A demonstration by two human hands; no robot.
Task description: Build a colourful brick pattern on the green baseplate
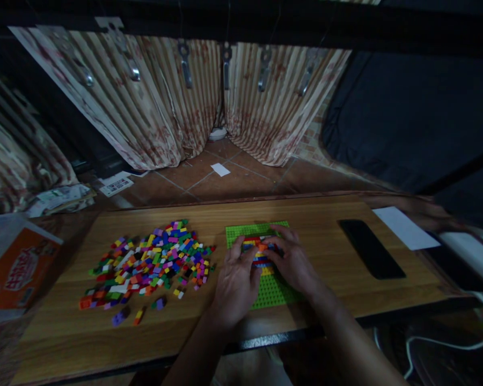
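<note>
A green studded baseplate (273, 292) lies on the table in front of me, with rows of red, yellow, blue and orange toy bricks (261, 262) built up on it. My left hand (235, 281) rests over the left side of these rows, fingers bent and closed against the bricks. From the right, my right hand (293, 262) reaches in, its thumb and forefinger gripping at the bricks near an orange brick (262, 247). The fingertips of both hands almost meet there. Parts of the build are hidden under the fingers.
A spread heap of loose coloured bricks (156, 260) covers the table's left part. On the right lie a black phone (370, 249) and a white sheet (406, 228). An orange-labelled box (18, 273) stands at far left. Striped curtains (177, 107) hang beyond the wooden table (317, 214).
</note>
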